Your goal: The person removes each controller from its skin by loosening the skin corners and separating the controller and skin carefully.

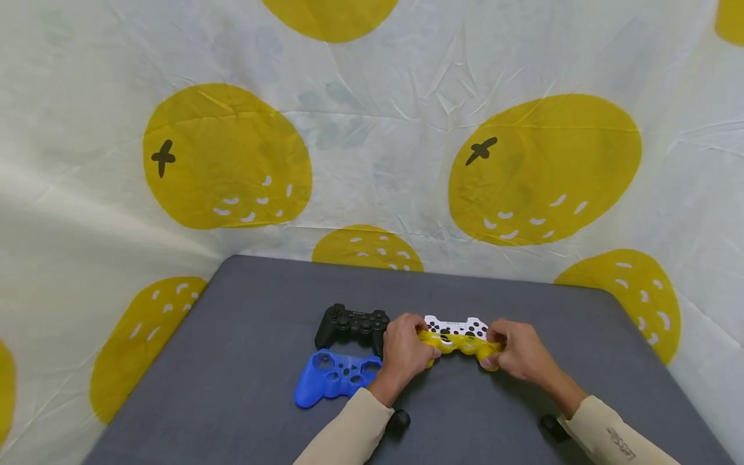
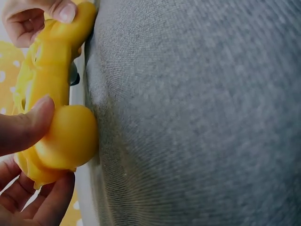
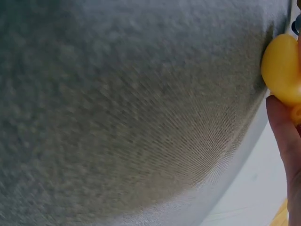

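A white game controller [image 1: 456, 327] with black buttons shows its back edge above a yellow silicone controller cover [image 1: 465, 344], which covers its front part and grips. My left hand [image 1: 405, 349] pinches the left end of the cover, and my right hand [image 1: 523, 352] the right end. In the left wrist view, the left thumb [image 2: 37, 122] presses on top of the rounded yellow grip, with fingers curled beneath its far side. Only a rounded yellow end [image 3: 281, 70] and a finger [image 3: 284, 136] show at the edge of the right wrist view.
A black game controller [image 1: 351, 325] lies left of my left hand. In front of it is a blue silicone cover [image 1: 331, 378], partly behind the left wrist. All rest on a grey cloth-covered table [image 1: 250, 387], with a white curtain printed with yellow fruit [image 1: 378, 161] behind.
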Demonstrator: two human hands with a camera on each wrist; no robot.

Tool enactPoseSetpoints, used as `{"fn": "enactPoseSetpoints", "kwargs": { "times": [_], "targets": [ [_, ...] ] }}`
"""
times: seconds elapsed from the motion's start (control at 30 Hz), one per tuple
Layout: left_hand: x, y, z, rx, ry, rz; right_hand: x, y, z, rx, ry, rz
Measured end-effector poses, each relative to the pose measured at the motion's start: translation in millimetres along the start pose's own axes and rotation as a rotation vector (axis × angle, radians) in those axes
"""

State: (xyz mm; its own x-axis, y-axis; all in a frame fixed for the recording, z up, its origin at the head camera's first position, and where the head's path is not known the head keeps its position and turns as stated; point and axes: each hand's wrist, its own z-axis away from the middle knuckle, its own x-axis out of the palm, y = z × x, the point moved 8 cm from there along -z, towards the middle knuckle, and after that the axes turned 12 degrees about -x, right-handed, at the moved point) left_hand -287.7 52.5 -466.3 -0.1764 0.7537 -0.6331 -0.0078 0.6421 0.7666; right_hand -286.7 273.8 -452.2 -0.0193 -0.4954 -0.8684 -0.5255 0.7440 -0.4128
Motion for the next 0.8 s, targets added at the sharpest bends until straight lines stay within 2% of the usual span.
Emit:
{"fn": "enactPoseSetpoints", "kwargs": {
  "times": [0.17,0.4,0.47,0.67,0.8],
  "targets": [
    [2.1,1.6,2.8,0.001,-0.007,-0.045,1,0,3.3,0.010,-0.001,-0.020],
    [14.1,3.6,12.6,-0.019,-0.196,-0.028,6,1,11.8,0.028,-0.065,0.002],
    [16.4,4.2,15.0,-0.021,-0.219,-0.044,7,1,13.9,0.024,-0.067,-0.016],
    [15.0,3.7,14.1,-0.016,-0.155,-0.133,6,0,17.0,-0.010,0.017,-0.024],
    [11.3,4.7,11.0,0.015,-0.109,-0.153,6,4,17.9,0.011,0.029,-0.045]
  ]
}}
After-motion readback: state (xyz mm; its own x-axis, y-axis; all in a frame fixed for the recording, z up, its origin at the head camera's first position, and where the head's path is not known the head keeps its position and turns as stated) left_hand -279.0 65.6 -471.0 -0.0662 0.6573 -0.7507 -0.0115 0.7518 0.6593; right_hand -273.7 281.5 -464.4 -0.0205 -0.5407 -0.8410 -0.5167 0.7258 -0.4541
